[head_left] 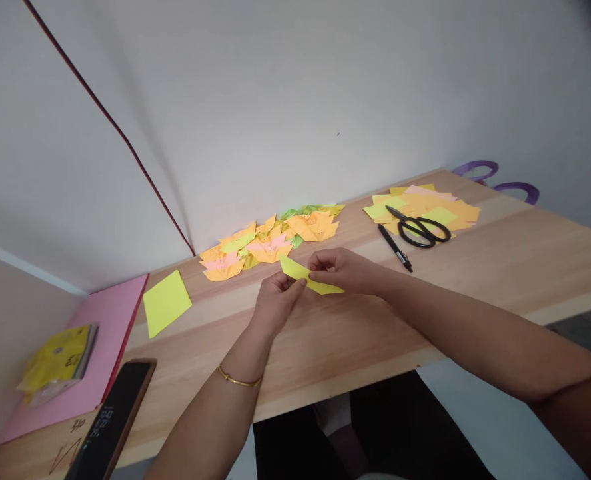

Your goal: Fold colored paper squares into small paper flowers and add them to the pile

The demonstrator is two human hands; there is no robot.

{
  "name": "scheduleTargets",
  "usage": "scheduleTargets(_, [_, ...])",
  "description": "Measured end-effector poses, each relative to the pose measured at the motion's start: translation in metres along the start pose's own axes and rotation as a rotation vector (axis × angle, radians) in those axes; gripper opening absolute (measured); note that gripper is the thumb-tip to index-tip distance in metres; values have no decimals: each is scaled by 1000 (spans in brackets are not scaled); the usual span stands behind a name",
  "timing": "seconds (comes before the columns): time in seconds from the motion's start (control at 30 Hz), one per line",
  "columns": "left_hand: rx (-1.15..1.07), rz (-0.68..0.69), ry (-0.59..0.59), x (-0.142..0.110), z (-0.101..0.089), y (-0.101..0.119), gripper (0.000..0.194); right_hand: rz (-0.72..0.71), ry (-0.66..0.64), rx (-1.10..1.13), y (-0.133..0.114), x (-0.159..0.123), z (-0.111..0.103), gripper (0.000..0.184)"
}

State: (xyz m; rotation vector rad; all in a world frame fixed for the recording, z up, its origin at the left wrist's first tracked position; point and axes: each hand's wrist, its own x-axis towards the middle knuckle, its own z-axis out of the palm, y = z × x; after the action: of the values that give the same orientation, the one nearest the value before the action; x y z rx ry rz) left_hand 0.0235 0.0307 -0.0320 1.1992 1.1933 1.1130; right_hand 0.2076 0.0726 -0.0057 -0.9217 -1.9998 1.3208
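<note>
A folded piece of yellow paper [320, 287] is held above the wooden table between both hands. My left hand [278, 297] pinches its lower left part, thumb on the near face. On the right side, my right hand [342, 269] grips the upper edge with thumb and curled fingers. Just beyond the hands, against the wall, lies a heap of folded paper shapes [270, 247] in orange, yellow, pink and green, several with small drawn marks. A flat yellow sheet [168, 303] rests to the left of my left hand.
Black-handled scissors [424, 231] lie on a pile of coloured paper pieces [462, 212] at the right, beside a black pen [395, 248]. At left are a pink board [125, 300], a yellow packet [58, 360] on it, and a phone [112, 420]. Purple straps [518, 189] show past the far right edge.
</note>
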Motion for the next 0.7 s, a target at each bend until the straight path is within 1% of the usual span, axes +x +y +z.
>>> scheduleTargets(0.17, [-61, 9, 26, 1, 1, -2, 22, 110, -7, 90, -3, -1, 1, 17])
scheduleTargets(0.23, [-138, 19, 27, 2, 2, -3, 19, 100, 11, 93, -2, 0, 1, 19])
scheduleTargets(0.3, [-257, -2, 19, 3, 2, -1, 21, 22, 48, 107, 1, 1, 1, 20])
scheduleTargets(0.33, [-322, -38, 12, 3, 2, 1, 23, -33, 78, 104, 3, 2, 0, 20])
scheduleTargets(0.4, [-448, -169, -22, 2, 1, 6, 27, -142, 152, 51, 5, 3, -2, 20])
scheduleTargets(0.47, [-542, -316, -81, 0, 0, 10, 26, -239, 209, -36, 5, 3, -3, 17])
scheduleTargets(0.53, [-603, -391, -136, -2, -1, 14, 21, -344, 206, -100, 4, 3, -4, 15])
scheduleTargets(0.57, [-617, -392, -154, -3, -1, 16, 20, -397, 184, -119, 3, 3, -3, 15])
scheduleTargets(0.63, [-599, -346, -169, -3, 0, 17, 23, -474, 135, -141, 2, 2, -2, 15])
scheduleTargets(0.7, [-548, -272, -128, -2, 1, 16, 29, -468, 109, -124, 2, 2, -1, 16])
